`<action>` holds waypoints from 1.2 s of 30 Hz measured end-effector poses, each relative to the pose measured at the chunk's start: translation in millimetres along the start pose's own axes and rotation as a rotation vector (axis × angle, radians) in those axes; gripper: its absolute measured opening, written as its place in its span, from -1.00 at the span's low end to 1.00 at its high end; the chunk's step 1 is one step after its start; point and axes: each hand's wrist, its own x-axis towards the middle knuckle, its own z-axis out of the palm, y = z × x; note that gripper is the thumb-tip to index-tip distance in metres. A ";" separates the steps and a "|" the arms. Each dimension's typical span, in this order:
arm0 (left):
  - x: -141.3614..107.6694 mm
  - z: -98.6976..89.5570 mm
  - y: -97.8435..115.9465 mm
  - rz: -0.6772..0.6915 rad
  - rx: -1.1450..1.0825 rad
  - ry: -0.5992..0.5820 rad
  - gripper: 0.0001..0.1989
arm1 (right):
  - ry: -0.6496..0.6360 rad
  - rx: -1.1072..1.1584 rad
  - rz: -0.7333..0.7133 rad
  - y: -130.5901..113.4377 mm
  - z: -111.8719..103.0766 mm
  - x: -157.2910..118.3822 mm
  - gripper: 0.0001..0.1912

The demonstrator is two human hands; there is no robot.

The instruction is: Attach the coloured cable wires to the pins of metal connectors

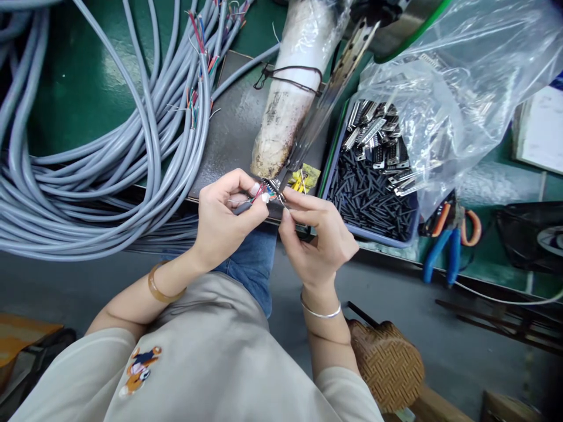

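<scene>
My left hand (pixel 229 217) is closed around the stripped end of a grey cable (pixel 243 207), its thumb and fingers pinching the thin coloured wires (pixel 263 189). Those wires meet a small metal connector (pixel 273 185), which sits just under the lower end of a long metal strip (pixel 303 138). From the right, my right hand (pixel 314 231) pinches a thin bare wire (pixel 282 200) beside the connector. Its fingertips are close together. Fingers partly hide the joint between wires and connector.
A bundle of grey cables (pixel 149 135) covers the left. Above my hands hangs a plastic-wrapped white tube (pixel 288 88). To the right, a blue bin (pixel 416 225) holds black sleeves (pixel 365 196) and metal connectors (pixel 373 132), partly under a plastic bag (pixel 466 105). Pliers (pixel 451 240) lie beyond.
</scene>
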 end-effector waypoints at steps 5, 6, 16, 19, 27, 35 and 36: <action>0.2 1.2 4.0 0.010 0.015 0.027 -0.82 | 0.009 -0.014 -0.012 0.8 -0.1 3.3 -0.81; 0.4 1.4 4.9 0.015 0.015 0.030 -0.82 | 0.009 -0.022 -0.013 0.6 -0.4 4.0 -0.81; 0.4 -0.4 1.0 -0.025 -0.006 -0.009 -0.83 | -0.031 -0.055 -0.032 -2.5 -1.4 -0.1 -0.79; -1.1 -0.6 0.9 -0.023 -0.002 -0.004 -0.84 | -0.013 -0.052 -0.012 -2.8 -1.9 -0.9 -0.80; -3.7 -1.7 1.1 -0.016 -0.034 -0.016 -0.86 | -0.013 0.055 0.085 -3.0 -3.7 -0.5 -0.81; -2.3 1.4 0.7 0.027 0.008 0.029 -0.84 | 0.001 0.018 0.057 -2.6 -2.1 3.3 -0.81; -2.4 1.8 0.5 0.031 0.013 0.034 -0.84 | 0.001 0.016 0.059 -2.3 -1.8 3.6 -0.81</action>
